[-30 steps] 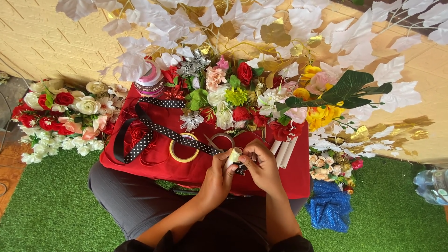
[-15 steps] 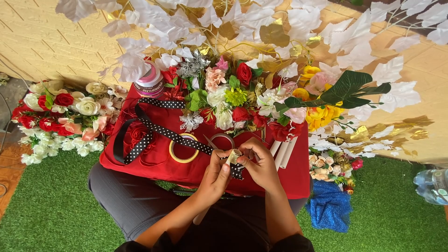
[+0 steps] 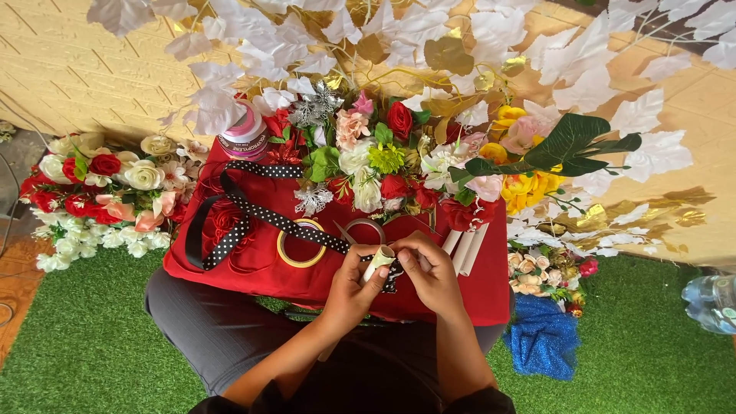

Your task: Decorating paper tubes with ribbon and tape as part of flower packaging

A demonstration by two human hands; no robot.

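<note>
While both hands meet over the person's lap, the left hand grips a small cream-coloured roll between thumb and fingers, and the right hand closes on the same roll from the other side; its far end is hidden, possibly under tape. The roll sits just above the red cloth spread across the knees. On that cloth lie a black dotted ribbon, a yellow tape ring and scissors, near the hands. Artificial flowers crowd the far edge, with a pink ribbon spool beside them. Blue glitter mesh rests on the green turf.
</note>
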